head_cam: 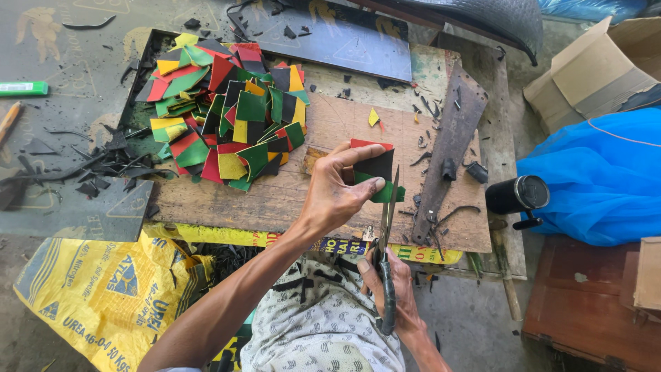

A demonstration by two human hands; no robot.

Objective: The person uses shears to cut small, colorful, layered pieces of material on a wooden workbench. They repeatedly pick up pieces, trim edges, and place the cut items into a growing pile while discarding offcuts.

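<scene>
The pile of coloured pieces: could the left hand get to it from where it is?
Probably yes: the pile lies uncovered beside the left hand, with bare board between, though that hand holds a piece.

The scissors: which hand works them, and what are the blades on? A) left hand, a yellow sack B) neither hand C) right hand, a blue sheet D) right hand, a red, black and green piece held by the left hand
D: the right hand grips the scissors, blades at the striped piece pinched by the left hand.

Worn wooden workbench (289,200), concrete floor (468,324), daylight, cardboard box (592,69).
</scene>
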